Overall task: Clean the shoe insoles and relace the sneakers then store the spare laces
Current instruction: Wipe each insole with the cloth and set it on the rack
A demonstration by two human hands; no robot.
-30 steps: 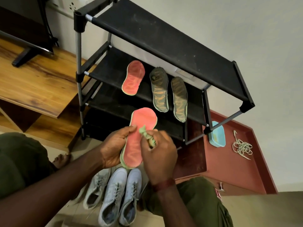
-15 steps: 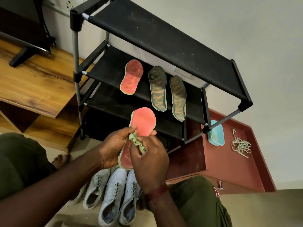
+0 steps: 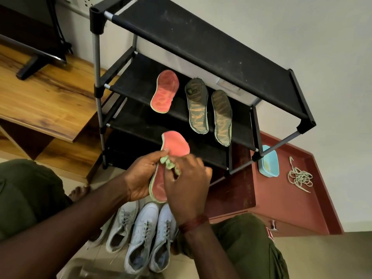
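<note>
My left hand (image 3: 141,178) grips a red insole with a green rim (image 3: 175,146) by its left edge, holding it upright in front of me. My right hand (image 3: 187,190) pinches a crumpled green cloth (image 3: 169,164) against the insole's middle. A second red insole (image 3: 165,91) and two dark green insoles (image 3: 197,105) (image 3: 222,115) lie on the middle shelf of the black shoe rack (image 3: 201,47). Several pale sneakers (image 3: 141,234) stand on the floor below my hands. A loose bundle of spare laces (image 3: 300,176) lies on the red surface at right.
A light blue tub (image 3: 269,162) sits on the red cabinet top (image 3: 281,198) beside the rack's right leg. A wooden stand (image 3: 44,97) with a screen's foot is at left. My knees in green trousers flank the shoes.
My right hand has rubbed the cloth down and to the left along the insole, from near its upper part to its middle. The left hand keeps its grip.
</note>
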